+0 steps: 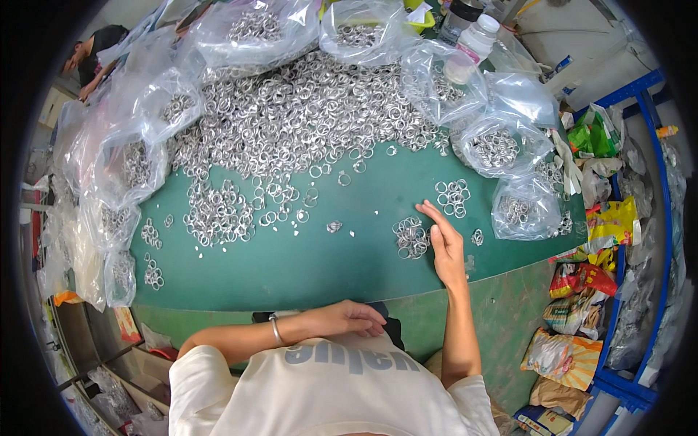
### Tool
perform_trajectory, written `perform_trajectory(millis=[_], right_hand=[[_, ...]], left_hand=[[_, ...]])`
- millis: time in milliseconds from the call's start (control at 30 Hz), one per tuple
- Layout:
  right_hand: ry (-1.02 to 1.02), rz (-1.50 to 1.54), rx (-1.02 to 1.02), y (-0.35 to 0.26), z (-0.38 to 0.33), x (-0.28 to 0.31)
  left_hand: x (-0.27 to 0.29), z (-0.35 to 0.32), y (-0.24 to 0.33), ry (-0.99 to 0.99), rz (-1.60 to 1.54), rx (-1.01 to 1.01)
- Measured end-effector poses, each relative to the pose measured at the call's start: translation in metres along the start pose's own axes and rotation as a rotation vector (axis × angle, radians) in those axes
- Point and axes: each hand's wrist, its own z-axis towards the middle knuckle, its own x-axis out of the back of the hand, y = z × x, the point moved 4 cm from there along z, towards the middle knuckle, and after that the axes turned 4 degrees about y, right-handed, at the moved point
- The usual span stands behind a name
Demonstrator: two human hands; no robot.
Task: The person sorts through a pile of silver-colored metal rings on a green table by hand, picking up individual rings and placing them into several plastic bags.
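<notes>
My right hand (446,247) rests edge-down on the green table (305,269), its fingers stretched out and nothing in its grasp. Against its inner side lies a small pile of silver-coloured rings (411,238). Another small group of rings (453,198) sits just beyond the fingertips, and a tiny cluster (477,237) lies to the right of the hand. My left hand (347,318), with a bangle on its wrist, is held in front of my shirt at the table's near edge. Its fingers are loosely bent, and it appears to hold nothing.
A large heap of rings (291,116) covers the far side, with a looser pile (218,212) at left. Clear plastic bags of rings (497,149) line the table's rim. A white bottle (478,38) stands far right. Blue shelving (643,145) is at right; another person (98,54) is far left.
</notes>
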Motion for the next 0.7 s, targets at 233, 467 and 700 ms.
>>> perform_trajectory(millis=[233,467,700], right_hand=[[-0.186,-0.284,0.195,-0.016,-0.009,-0.024],[0.089,0.203,-0.151,0.005,-0.013,-0.020],[0.085,0.426,-0.260,0.012,-0.006,-0.011]], left_hand=[[0.003,0.032,-0.048,-0.087,-0.619,0.021],[-0.008,0.042,-0.040,0.032,-0.626,0.109],[-0.030,0.020,-0.003,-0.112,0.405,-0.238]])
